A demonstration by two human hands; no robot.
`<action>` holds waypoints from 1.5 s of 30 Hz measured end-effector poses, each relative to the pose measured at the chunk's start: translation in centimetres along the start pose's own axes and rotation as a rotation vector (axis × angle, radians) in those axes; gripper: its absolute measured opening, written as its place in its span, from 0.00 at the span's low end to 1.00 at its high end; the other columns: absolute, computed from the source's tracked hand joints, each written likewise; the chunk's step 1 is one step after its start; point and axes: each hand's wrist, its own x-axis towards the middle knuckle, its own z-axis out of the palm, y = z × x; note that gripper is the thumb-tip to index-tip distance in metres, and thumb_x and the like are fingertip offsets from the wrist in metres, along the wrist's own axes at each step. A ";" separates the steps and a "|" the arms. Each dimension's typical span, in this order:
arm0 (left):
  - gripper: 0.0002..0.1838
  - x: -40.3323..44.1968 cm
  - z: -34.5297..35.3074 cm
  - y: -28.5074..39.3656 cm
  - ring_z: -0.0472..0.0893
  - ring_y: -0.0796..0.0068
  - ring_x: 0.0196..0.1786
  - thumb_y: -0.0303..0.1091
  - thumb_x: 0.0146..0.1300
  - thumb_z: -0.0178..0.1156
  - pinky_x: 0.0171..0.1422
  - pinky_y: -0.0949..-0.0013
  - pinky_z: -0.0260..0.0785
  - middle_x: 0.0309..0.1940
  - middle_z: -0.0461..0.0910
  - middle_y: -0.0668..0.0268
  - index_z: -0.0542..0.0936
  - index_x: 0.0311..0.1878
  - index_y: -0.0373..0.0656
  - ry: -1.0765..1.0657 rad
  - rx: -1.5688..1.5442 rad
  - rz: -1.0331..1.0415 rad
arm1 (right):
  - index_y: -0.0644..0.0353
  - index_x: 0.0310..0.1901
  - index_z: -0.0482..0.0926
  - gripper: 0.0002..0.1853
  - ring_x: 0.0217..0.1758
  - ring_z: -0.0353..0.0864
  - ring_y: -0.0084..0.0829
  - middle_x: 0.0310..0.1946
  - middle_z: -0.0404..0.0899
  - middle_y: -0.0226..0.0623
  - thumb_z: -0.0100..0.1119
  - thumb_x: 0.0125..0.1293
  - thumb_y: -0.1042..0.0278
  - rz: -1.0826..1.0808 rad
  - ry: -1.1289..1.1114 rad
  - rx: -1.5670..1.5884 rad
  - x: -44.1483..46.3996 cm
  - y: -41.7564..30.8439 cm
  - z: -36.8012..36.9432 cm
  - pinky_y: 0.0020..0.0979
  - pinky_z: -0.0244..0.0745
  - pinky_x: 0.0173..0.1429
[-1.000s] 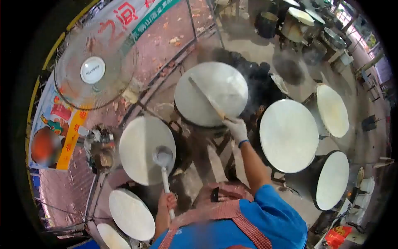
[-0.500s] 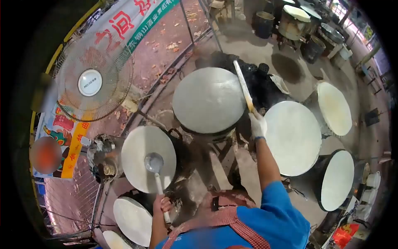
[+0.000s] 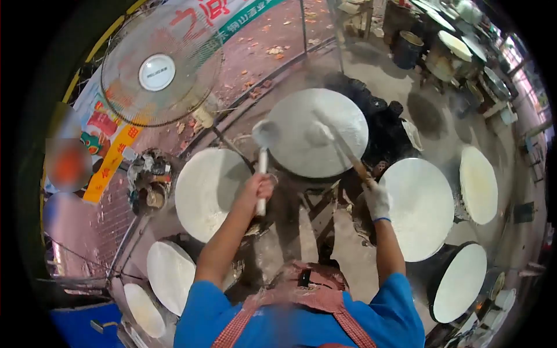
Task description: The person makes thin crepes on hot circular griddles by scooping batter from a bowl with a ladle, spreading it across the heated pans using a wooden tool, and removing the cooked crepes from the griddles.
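My left hand [image 3: 259, 188] is wrapped round the pale handle of a ladle [image 3: 266, 134]. The ladle's bowl hangs at the left rim of the centre griddle [image 3: 301, 159], which is round, flat and greyish white. A thicker pale patch of batter [image 3: 317, 134] shows in its middle. In a white glove, my right hand [image 3: 378, 200] grips a wooden stick [image 3: 348, 153] that slants over this griddle, its far end blurred at the batter. Close beside the glove stands the right griddle [image 3: 418, 217], covered in white. Below the ladle on the left lies another griddle [image 3: 200, 200] with a pale coating.
A large fan [image 3: 156, 72] stands at the upper left. Dark coal-like lumps [image 3: 377, 119] lie behind the centre griddle. More round griddles [image 3: 460, 283] curve round both sides. Drums and pots [image 3: 408, 49] stand at the back right.
The ladle has moved from the left griddle up and right to the centre griddle's edge. The stick has swung left over the centre griddle, where a batter patch now shows. The view has shifted.
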 end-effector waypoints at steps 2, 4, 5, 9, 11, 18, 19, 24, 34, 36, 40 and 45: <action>0.15 1.6 3.2 -0.9 0.56 0.83 0.08 0.33 0.62 0.51 0.08 0.77 0.49 0.09 0.55 0.74 0.59 0.21 0.48 0.089 0.072 0.086 | 0.57 0.54 0.73 0.19 0.52 0.75 0.45 0.49 0.74 0.51 0.51 0.64 0.60 0.069 0.025 0.408 -0.9 2.8 0.8 0.38 0.69 0.55; 0.11 3.7 5.0 -2.7 0.56 0.81 0.09 0.32 0.61 0.52 0.10 0.75 0.51 0.12 0.56 0.72 0.59 0.29 0.47 0.123 0.187 0.273 | 0.59 0.54 0.73 0.18 0.51 0.74 0.43 0.49 0.75 0.49 0.49 0.65 0.62 0.056 0.047 0.256 -3.1 2.8 2.0 0.37 0.68 0.55; 0.12 5.3 5.9 -3.7 0.57 0.81 0.10 0.32 0.61 0.52 0.10 0.74 0.52 0.13 0.57 0.72 0.58 0.31 0.48 0.221 0.319 0.370 | 0.56 0.53 0.74 0.17 0.48 0.76 0.46 0.45 0.76 0.50 0.49 0.64 0.62 -0.118 0.152 -0.085 -3.6 3.9 3.8 0.41 0.71 0.51; 0.13 8.0 8.2 -6.2 0.57 0.80 0.12 0.33 0.59 0.54 0.12 0.75 0.51 0.15 0.57 0.69 0.58 0.33 0.45 0.218 0.089 0.118 | 0.46 0.44 0.81 0.16 0.31 0.79 0.47 0.30 0.80 0.43 0.55 0.59 0.48 0.075 -0.029 -0.157 -6.8 -3.7 4.8 0.44 0.72 0.36; 0.15 6.7 6.6 -5.5 0.56 0.81 0.11 0.38 0.61 0.55 0.12 0.75 0.50 0.14 0.57 0.71 0.58 0.32 0.45 -0.002 -0.163 -0.049 | 0.45 0.42 0.82 0.16 0.30 0.78 0.45 0.28 0.79 0.42 0.56 0.58 0.47 0.034 0.048 -0.088 -7.2 -4.1 4.6 0.44 0.71 0.33; 0.10 -8.3 0.6 -10.3 0.55 0.87 0.11 0.43 0.66 0.51 0.09 0.80 0.46 0.14 0.57 0.75 0.61 0.46 0.61 0.046 0.005 0.012 | 0.52 0.59 0.72 0.26 0.30 0.79 0.41 0.29 0.78 0.44 0.64 0.56 0.65 -0.145 0.108 -0.108 -12.4 -5.3 1.1 0.36 0.74 0.34; 0.12 -9.0 1.1 -10.6 0.56 0.88 0.12 0.42 0.65 0.53 0.09 0.83 0.46 0.15 0.58 0.75 0.62 0.47 0.58 0.009 -0.016 0.006 | 0.55 0.59 0.71 0.27 0.33 0.80 0.41 0.34 0.79 0.46 0.63 0.57 0.65 -0.183 0.145 -0.012 -12.8 -5.5 1.2 0.35 0.75 0.37; 0.18 -12.9 -0.5 -14.2 0.57 0.85 0.10 0.42 0.71 0.42 0.08 0.79 0.54 0.15 0.58 0.73 0.63 0.62 0.52 -0.314 -0.425 -0.049 | 0.62 0.61 0.66 0.29 0.36 0.79 0.47 0.37 0.79 0.48 0.58 0.61 0.60 -0.323 0.248 0.130 -11.7 -4.3 0.3 0.37 0.73 0.40; 0.20 -21.3 -4.6 -26.4 0.54 0.89 0.10 0.44 0.70 0.44 0.09 0.82 0.50 0.16 0.56 0.75 0.62 0.64 0.60 -0.077 -0.444 0.174 | 0.59 0.55 0.73 0.20 0.23 0.77 0.35 0.29 0.79 0.44 0.54 0.63 0.60 -0.067 -0.192 0.044 -13.9 4.3 -2.2 0.35 0.71 0.24; 0.16 -22.1 -7.3 -28.6 0.55 0.89 0.11 0.44 0.71 0.43 0.10 0.83 0.50 0.16 0.56 0.75 0.66 0.60 0.58 -0.124 -0.577 0.099 | 0.62 0.54 0.73 0.19 0.20 0.75 0.26 0.26 0.79 0.37 0.54 0.63 0.63 0.475 -0.524 0.861 -15.4 1.3 -3.8 0.28 0.68 0.18; 0.12 -25.0 -9.0 -31.2 0.54 0.89 0.11 0.46 0.70 0.44 0.10 0.82 0.48 0.15 0.56 0.77 0.69 0.51 0.55 -0.048 -0.537 0.151 | 0.66 0.50 0.75 0.18 0.21 0.73 0.21 0.29 0.79 0.33 0.58 0.60 0.66 0.245 -0.849 0.719 -18.7 0.6 -5.3 0.22 0.70 0.23; 0.11 -30.0 -10.4 -33.0 0.53 0.90 0.10 0.45 0.69 0.44 0.09 0.85 0.46 0.14 0.57 0.78 0.69 0.52 0.58 0.089 -0.570 0.255 | 0.63 0.41 0.79 0.14 0.27 0.76 0.24 0.28 0.80 0.37 0.62 0.55 0.65 -0.477 -0.548 0.049 -23.2 1.5 -3.9 0.27 0.72 0.34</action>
